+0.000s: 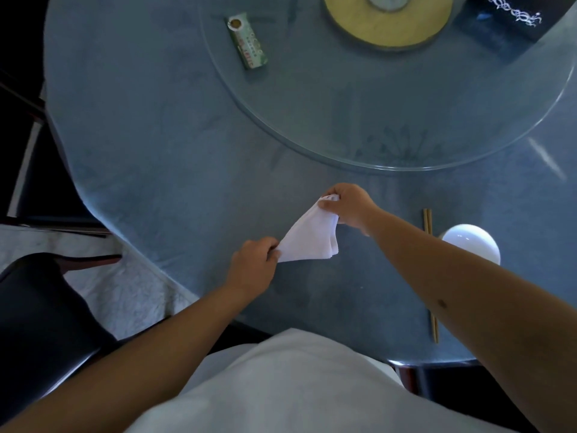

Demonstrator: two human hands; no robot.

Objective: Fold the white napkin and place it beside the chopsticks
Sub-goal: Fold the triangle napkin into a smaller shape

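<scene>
The white napkin (307, 237) hangs between both hands above the blue tablecloth, folded into a rough triangle of several layers. My left hand (254, 265) pinches its near left corner. My right hand (349, 207) grips the far upper corner. A pair of wooden chopsticks (427, 220) lies on the table to the right; my right forearm crosses over their middle, so only the far tips and the near ends (434, 329) show.
A white bowl (471, 243) sits just right of the chopsticks. A glass turntable (312, 120) covers the far table, carrying a green packet (247, 42), a yellow disc (387, 23) and a black box (505, 20). A dark chair (37, 314) stands at the left.
</scene>
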